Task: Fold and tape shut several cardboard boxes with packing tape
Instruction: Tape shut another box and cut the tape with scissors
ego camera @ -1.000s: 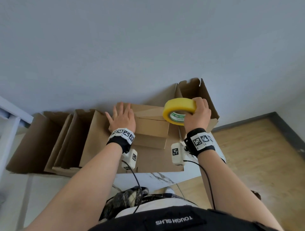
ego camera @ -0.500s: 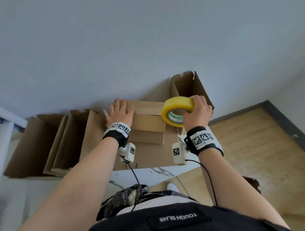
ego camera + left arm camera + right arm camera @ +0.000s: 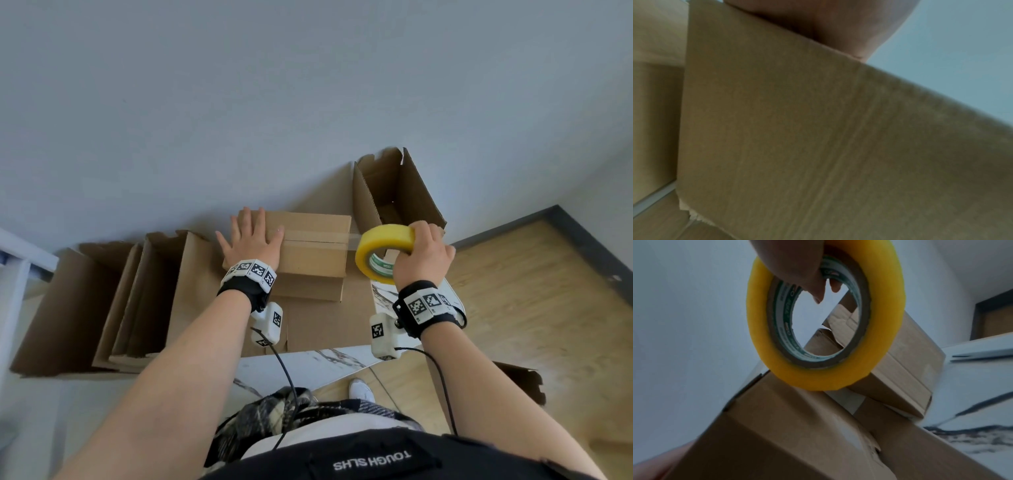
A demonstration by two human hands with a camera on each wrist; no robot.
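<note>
Right hand (image 3: 423,255) gripped the yellow packing-tape roll (image 3: 383,250), drawn since half a second earlier past the closed brown cardboard box's (image 3: 315,253) right edge. Left hand (image 3: 248,241) lay flat, anchoring it. Seam appeared covered; cutting likely follows.

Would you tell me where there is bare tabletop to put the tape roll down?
A bare strip of marble tabletop lies along the near edge, in front of the flat cardboard, and another patch shows just right of it. Further back it is crowded: open boxes left, taped box centre, tall open box right.

Grey wall (image 3: 239,102), wood floor (image 3: 548,325), marble table (image 3: 308,366).
</note>
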